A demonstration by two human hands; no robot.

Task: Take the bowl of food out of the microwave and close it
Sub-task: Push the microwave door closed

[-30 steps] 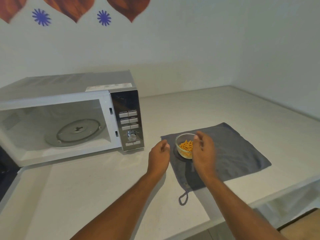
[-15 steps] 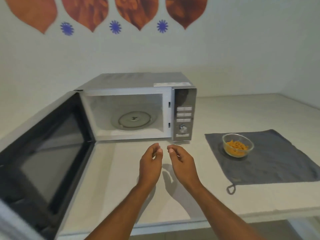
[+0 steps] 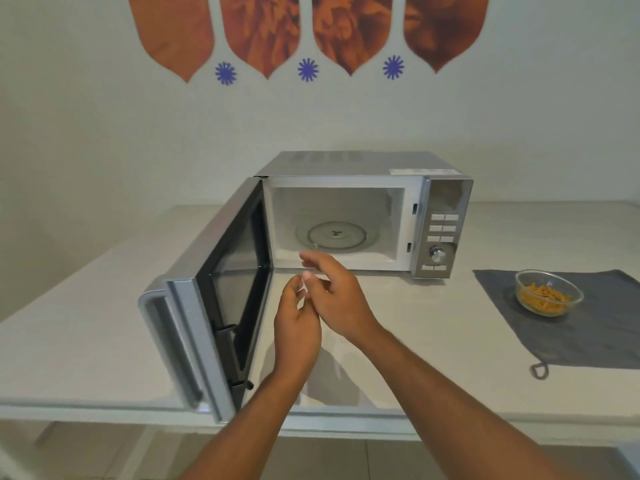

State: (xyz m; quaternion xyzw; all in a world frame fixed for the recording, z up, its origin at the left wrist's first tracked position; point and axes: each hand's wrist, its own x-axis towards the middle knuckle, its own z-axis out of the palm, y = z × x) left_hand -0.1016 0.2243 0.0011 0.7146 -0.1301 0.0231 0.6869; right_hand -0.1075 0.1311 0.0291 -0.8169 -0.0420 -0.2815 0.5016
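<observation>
The cloth (image 3: 585, 327) on the right is cut off by the frame edge, and the wall decorations (image 3: 304, 32) are cropped at the top. A white counter (image 3: 433, 334) meets a plain pale wall. The microwave (image 3: 363, 216) stands open, its door (image 3: 211, 306) swung toward the near left. The glass bowl of food (image 3: 549, 292) sits on the cloth. Left hand (image 3: 298, 323) and right hand (image 3: 332, 289) hover together before the door, fingers loose, grasping nothing.

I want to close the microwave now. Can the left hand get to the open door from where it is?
Probably yes. The left hand is empty and hovers just right of the open microwave door, with nothing between them. The right hand sits farther from it.
</observation>
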